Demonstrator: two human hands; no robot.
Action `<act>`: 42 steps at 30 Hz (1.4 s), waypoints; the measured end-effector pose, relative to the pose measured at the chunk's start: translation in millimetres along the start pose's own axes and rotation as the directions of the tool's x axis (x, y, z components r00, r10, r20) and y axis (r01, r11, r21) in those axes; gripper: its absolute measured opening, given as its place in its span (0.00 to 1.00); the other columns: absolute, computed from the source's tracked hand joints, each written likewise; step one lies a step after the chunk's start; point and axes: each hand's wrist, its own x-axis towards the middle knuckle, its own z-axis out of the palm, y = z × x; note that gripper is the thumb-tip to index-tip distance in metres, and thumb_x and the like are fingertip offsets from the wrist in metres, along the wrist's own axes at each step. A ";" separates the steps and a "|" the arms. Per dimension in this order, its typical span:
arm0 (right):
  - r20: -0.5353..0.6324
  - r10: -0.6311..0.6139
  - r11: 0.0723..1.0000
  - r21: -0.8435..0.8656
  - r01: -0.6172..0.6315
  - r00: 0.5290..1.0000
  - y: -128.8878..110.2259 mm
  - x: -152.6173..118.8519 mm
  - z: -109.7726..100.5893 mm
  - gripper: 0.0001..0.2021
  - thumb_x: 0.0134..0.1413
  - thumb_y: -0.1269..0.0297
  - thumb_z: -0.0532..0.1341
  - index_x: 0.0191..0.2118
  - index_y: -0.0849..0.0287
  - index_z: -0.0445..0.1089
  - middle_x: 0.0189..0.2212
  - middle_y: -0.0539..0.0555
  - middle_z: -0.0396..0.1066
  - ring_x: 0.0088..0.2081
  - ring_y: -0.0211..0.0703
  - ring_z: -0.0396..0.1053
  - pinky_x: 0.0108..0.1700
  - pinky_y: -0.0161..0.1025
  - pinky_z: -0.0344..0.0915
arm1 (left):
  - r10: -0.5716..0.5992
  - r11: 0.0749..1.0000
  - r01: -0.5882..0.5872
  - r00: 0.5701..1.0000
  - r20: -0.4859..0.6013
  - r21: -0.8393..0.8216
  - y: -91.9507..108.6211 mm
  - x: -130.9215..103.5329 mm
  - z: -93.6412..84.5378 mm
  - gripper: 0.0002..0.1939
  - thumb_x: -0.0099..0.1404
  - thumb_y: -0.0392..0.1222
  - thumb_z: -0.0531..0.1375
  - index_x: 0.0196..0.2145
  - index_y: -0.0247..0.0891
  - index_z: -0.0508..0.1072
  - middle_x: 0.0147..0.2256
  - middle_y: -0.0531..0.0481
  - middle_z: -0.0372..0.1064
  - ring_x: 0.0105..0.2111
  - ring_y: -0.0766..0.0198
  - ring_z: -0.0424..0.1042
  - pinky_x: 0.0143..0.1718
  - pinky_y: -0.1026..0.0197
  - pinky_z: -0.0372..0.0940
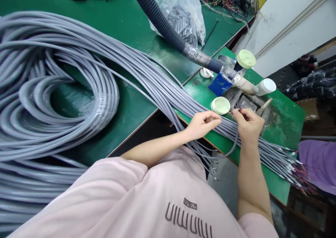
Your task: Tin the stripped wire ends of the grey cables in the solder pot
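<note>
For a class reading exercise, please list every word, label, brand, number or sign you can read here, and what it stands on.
No text reads with certainty.
Pink shirt: large stylised lettering, unreadable with certainty.
Same shirt: small boxed print, too small to read.
Pale green lid: faint marks, too blurred.

Soft glare on green tabletop (131,29)
</note>
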 end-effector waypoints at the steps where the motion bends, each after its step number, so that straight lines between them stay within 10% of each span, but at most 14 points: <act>1: 0.034 -0.008 0.999 -0.034 0.009 0.999 5.4 8.4 1.9 0.11 0.50 0.58 0.64 0.25 0.60 0.72 0.22 0.49 0.68 0.25 0.37 0.64 0.29 0.36 0.59 | 0.075 0.988 -0.072 0.997 -0.019 0.136 1.1 1.7 -9.0 0.13 0.61 0.48 0.62 0.35 0.34 0.76 0.23 0.52 0.68 0.22 0.72 0.63 0.26 0.67 0.57; 9: 0.282 0.007 0.972 -0.226 0.059 0.959 35.3 46.7 26.8 0.11 0.47 0.58 0.63 0.25 0.61 0.74 0.21 0.51 0.70 0.24 0.37 0.62 0.28 0.36 0.55 | 0.362 0.744 -0.326 0.930 0.058 0.583 -8.1 13.3 -39.9 0.11 0.65 0.44 0.57 0.36 0.36 0.77 0.27 0.50 0.71 0.26 0.68 0.67 0.31 0.66 0.61; 23: 0.365 0.025 0.934 -0.341 0.109 0.931 38.1 54.4 36.7 0.11 0.46 0.58 0.62 0.23 0.61 0.73 0.20 0.50 0.68 0.23 0.38 0.62 0.27 0.36 0.53 | 0.384 0.637 -0.380 0.911 0.152 0.671 -8.5 14.4 -39.1 0.11 0.66 0.42 0.54 0.36 0.36 0.75 0.29 0.48 0.74 0.31 0.64 0.71 0.36 0.62 0.63; 34: -0.056 0.130 0.920 -0.366 -0.141 0.990 95.9 68.4 -43.9 0.12 0.41 0.57 0.66 0.22 0.62 0.71 0.16 0.45 0.57 0.20 0.33 0.53 0.24 0.35 0.51 | 0.314 0.684 -0.329 0.938 0.145 0.651 -3.1 16.3 -44.1 0.09 0.65 0.42 0.57 0.36 0.38 0.76 0.28 0.51 0.73 0.28 0.68 0.70 0.31 0.66 0.60; 42: -0.116 0.213 0.889 -0.390 -0.242 0.970 147.2 68.3 -47.6 0.12 0.39 0.58 0.66 0.20 0.63 0.70 0.15 0.44 0.55 0.21 0.33 0.53 0.25 0.36 0.51 | 0.335 0.655 -0.354 0.928 0.163 0.667 -4.4 14.8 -43.5 0.08 0.65 0.41 0.57 0.36 0.37 0.76 0.27 0.51 0.71 0.28 0.68 0.69 0.32 0.67 0.60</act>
